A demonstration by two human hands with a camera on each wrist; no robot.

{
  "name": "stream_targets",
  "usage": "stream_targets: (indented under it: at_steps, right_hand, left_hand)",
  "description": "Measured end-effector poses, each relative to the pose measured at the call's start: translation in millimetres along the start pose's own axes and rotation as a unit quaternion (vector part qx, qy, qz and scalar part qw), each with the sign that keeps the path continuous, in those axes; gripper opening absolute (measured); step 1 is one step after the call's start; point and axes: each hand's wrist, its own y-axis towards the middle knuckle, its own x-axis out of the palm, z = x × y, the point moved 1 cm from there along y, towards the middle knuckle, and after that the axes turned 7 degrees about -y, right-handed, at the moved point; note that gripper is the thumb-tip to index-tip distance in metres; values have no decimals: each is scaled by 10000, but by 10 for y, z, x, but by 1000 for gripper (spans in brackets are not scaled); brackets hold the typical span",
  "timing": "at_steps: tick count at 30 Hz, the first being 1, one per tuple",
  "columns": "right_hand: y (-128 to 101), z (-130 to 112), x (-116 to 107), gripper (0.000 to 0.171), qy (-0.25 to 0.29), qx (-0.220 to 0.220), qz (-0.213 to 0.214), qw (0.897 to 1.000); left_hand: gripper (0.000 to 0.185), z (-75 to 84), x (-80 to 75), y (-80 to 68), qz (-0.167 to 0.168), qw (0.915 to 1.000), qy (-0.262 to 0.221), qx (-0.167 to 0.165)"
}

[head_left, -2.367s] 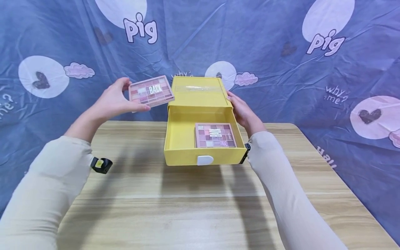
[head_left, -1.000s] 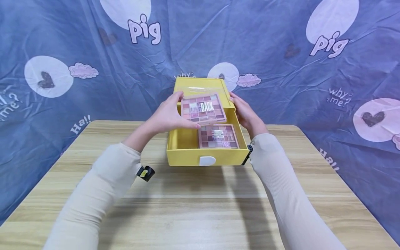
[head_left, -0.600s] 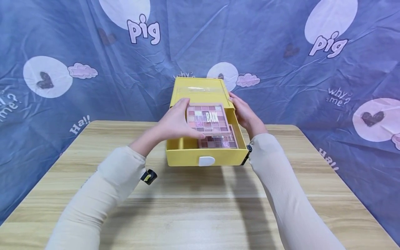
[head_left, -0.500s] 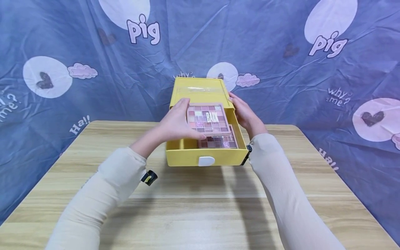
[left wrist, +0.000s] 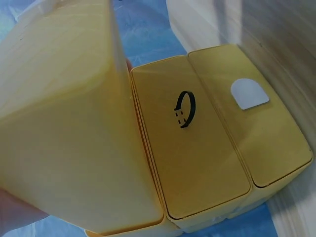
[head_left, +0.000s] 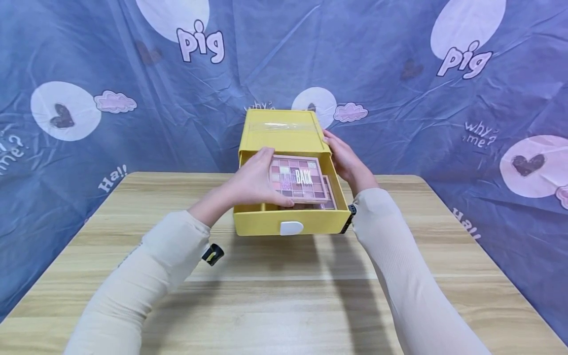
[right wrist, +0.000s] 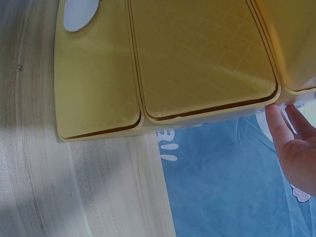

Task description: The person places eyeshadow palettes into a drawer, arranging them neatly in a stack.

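Left hand (head_left: pixel 253 180) reached in, fingers pinching the eyeshadow palette (head_left: pixel 298 178) over the yellow drawer (head_left: pixel 290 220); right hand (head_left: pixel 348 160), fingers straight, braced the organizer box (head_left: pixel 281 130).

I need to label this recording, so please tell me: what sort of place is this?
Probably a staged recording corner, not a lived-in room: a wooden table stands before a creased blue cartoon-print cloth, with only a yellow drawer box and eyeshadow palettes in view.

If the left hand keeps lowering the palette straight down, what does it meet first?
Most likely the second palette already lying in the drawer. The held palette, in the left hand, hangs over most of it. Depth is unclear; they may already touch.
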Motion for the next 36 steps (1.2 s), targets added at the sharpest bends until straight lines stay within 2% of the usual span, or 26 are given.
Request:
stream_targets:
  at_steps: [7, 19, 28, 33, 36]
  right_hand:
    - [9, 18, -14, 47, -34, 63, 54, 10000]
    - [20, 18, -30, 48, -30, 23, 12, 10000]
    - [19, 34, -25, 49, 16, 16, -19, 10000]
    - [29, 22, -22, 48, -34, 1, 15, 10000]
    - [31, 19, -12, 48, -12, -4, 14, 10000]
  left_hand:
    - [115, -3, 32, 8, -327, 9982, 481, -132]
    - [116, 20, 100, 68, -868, 9901, 1021, -414]
    - [106, 66, 191, 96, -897, 9881, 1242, -157]
    - [108, 73, 187, 100, -943, 9874, 1262, -143]
    - [111, 69, 175, 93, -977, 9892, 1069, -231]
